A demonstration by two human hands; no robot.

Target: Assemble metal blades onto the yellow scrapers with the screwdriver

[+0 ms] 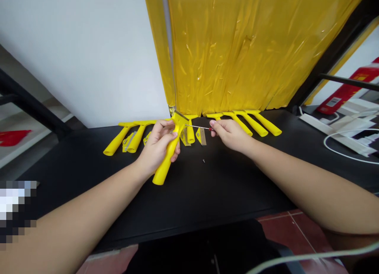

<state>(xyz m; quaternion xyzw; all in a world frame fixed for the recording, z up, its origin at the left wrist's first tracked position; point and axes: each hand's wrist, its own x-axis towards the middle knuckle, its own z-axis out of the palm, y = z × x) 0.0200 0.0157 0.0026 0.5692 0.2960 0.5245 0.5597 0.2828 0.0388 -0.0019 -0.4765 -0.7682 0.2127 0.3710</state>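
Observation:
My left hand [161, 141] is wrapped round the grip of a yellow scraper [163, 168], held tilted above the black table with its wide head pointing away from me. A thin metal strip shows along the head. In my right hand [229, 132] is a slim screwdriver [199, 126], pinched near its small red handle. Its shaft points left, and the tip meets or nearly meets the neck of the scraper. Below them a tiny screw [203, 160] lies on the table. Behind the hands lie small yellow pieces with metal strips [201, 136], partly hidden by my left hand.
More yellow scrapers lie in a row along the back of the black table [142, 211], some at left [117, 140] and some at right [255, 124]. A white panel [89, 60] and yellow plastic sheeting [231, 53] stand behind. White power strips with cables [337, 135] sit at right.

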